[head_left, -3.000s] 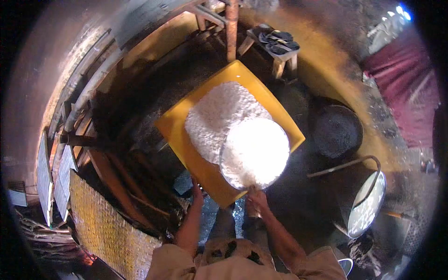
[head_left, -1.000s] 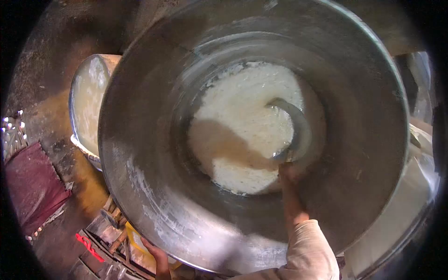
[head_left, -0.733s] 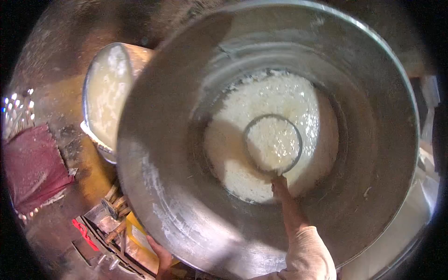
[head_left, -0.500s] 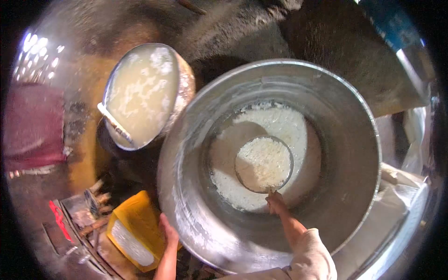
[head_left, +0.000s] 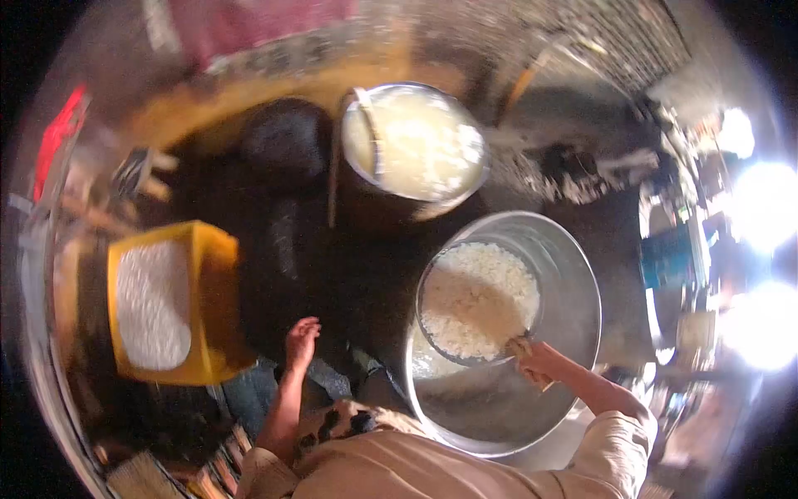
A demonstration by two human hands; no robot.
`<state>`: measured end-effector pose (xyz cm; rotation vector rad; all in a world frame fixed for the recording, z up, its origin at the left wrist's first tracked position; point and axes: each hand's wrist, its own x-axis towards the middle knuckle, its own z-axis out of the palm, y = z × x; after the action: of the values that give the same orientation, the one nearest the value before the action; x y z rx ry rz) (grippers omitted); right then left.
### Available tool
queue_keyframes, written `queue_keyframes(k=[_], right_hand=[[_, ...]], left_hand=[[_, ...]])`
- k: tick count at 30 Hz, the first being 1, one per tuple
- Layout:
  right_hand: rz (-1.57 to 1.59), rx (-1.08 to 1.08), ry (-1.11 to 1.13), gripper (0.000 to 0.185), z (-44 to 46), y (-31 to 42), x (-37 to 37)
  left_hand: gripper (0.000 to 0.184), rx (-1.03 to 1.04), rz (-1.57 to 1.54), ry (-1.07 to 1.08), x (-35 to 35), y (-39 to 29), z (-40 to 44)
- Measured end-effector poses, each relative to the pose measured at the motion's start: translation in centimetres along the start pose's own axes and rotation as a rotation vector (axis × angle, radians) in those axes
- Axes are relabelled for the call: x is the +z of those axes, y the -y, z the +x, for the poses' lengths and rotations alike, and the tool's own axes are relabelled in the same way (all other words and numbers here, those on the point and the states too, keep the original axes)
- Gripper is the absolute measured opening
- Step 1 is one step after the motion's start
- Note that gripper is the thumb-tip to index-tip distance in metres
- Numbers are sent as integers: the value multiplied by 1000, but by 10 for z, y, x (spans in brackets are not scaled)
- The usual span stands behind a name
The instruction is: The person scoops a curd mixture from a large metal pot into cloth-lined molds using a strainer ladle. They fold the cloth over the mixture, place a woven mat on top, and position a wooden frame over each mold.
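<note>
I have my right hand (head_left: 539,361) clamped on the short handle of a round, thin-rimmed scoop (head_left: 473,363), which is heaped with a lumpy white mass (head_left: 482,287). The scoop is over the mouth of a large, deep, silver-grey metal pot (head_left: 573,279), close to its left side; I can't tell how high it stands above the pale stuff (head_left: 432,363) that shows lower down in the pot. A shadow falls across the middle of the heap.

My left hand (head_left: 302,339) hangs free in front of me, its fingers apart from the thumb as far as the blur lets me see, loosely bent, and well apart from the pot.

To my left stands a yellow, box-shaped container (head_left: 218,299) with a white mass (head_left: 154,303) showing in its open side. Ahead, beyond the big pot, stands a smaller round vessel (head_left: 445,202) filled with cloudy, yellowish-white liquid (head_left: 407,154); a thin, curved handle with a pale end (head_left: 371,125) lies across its left part. A maroon cloth (head_left: 266,21) is at the far edge, and a blue container (head_left: 665,256) stands off to my right.
</note>
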<state>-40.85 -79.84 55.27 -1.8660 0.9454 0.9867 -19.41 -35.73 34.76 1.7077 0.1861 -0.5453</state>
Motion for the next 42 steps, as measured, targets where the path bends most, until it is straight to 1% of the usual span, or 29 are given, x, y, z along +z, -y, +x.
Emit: queue_keyframes(k=[1, 3, 5, 7, 8, 9, 10, 11, 12, 13, 15, 16, 18, 20, 21, 22, 23, 24, 25, 26, 27, 29, 30, 33, 34, 36, 38, 40, 42], right_hand=[[123, 90, 23, 11, -11, 33, 8], [40, 81, 64, 9, -20, 84, 31], [29, 69, 130, 10, -22, 129, 60], [74, 74, 223, 23, -21, 181, 105], [134, 34, 267, 36, -14, 205, 137], [192, -1, 312, 49, -6, 228, 170], [311, 94, 426, 67, 33, 252, 195], [319, 86, 486, 65, 36, 276, 226], [326, 78, 546, 63, 39, 302, 257], [248, 141, 493, 58, 50, 331, 302], [256, -43, 563, 46, 108, 341, 370], [186, -326, 599, 42, 89, 383, 410], [-188, -468, 491, 40, 109, 441, 504], [38, -217, 551, 30, 132, 464, 569], [-29, -286, 572, 24, 150, 475, 602], [-57, -125, 585, 24, 154, 492, 626], [-70, -186, 611, 24, 169, 497, 649], [-129, -341, 633, 23, 186, 496, 671], [-213, -559, 633, 24, 209, 492, 691], [-307, -719, 605, 24, 226, 490, 708], [-376, -861, 566, 25, 241, 486, 721], [-502, -849, 489, 26, 248, 491, 741], [-449, -839, 516, 28, 290, 466, 763], [-288, -614, 538, 32, 270, 486, 769], [-219, -515, 473, 32, 245, 502, 760], [-51, -333, 271, 32, 190, 536, 737], [94, -315, 144, 33, 193, 541, 719], [60, -366, -71, 36, 192, 555, 684], [-42, -450, -316, 39, 180, 570, 630]], left_hand=[[23, -22, -44, -79, -40, 4, -12], [24, -203, -182, -341, -118, 21, -38], [25, -195, -316, -550, -190, 60, -67], [24, -180, -383, -781, -266, 114, -94], [25, -112, -169, -891, -297, 143, -103], [24, -134, -31, -1095, -322, 181, -114], [23, -284, 68, -1154, -337, 183, -97], [24, -318, 74, -1187, -354, 172, -111], [25, -338, 80, -1203, -359, 166, -121], [26, -372, 68, -1221, -367, 171, -122], [27, -425, 48, -1229, -373, 177, -121], [28, -436, 44, -1210, -375, 185, -122], [30, -450, 30, -1163, -385, 212, -119], [34, -511, -65, -1143, -370, 247, -114], [36, -541, -112, -1126, -367, 261, -112], [39, -506, -70, -1034, -373, 259, -116], [43, -467, -29, -940, -379, 250, -120], [45, -498, -82, -924, -378, 257, -119], [46, -529, -134, -909, -377, 265, -118], [47, -629, -282, -969, -361, 305, -110], [47, -640, -397, -1013, -358, 299, -111], [46, -618, -608, -1056, -361, 263, -121], [46, -622, -682, -1064, -362, 247, -126], [40, -671, -799, -1038, -360, 234, -137], [38, -691, -826, -1018, -356, 237, -144], [31, -727, -244, -891, -342, 282, -150], [26, -601, -144, -876, -344, 265, -145], [24, -328, -517, -947, -340, 218, -142], [21, -144, -171, -910, -336, 170, -122]])
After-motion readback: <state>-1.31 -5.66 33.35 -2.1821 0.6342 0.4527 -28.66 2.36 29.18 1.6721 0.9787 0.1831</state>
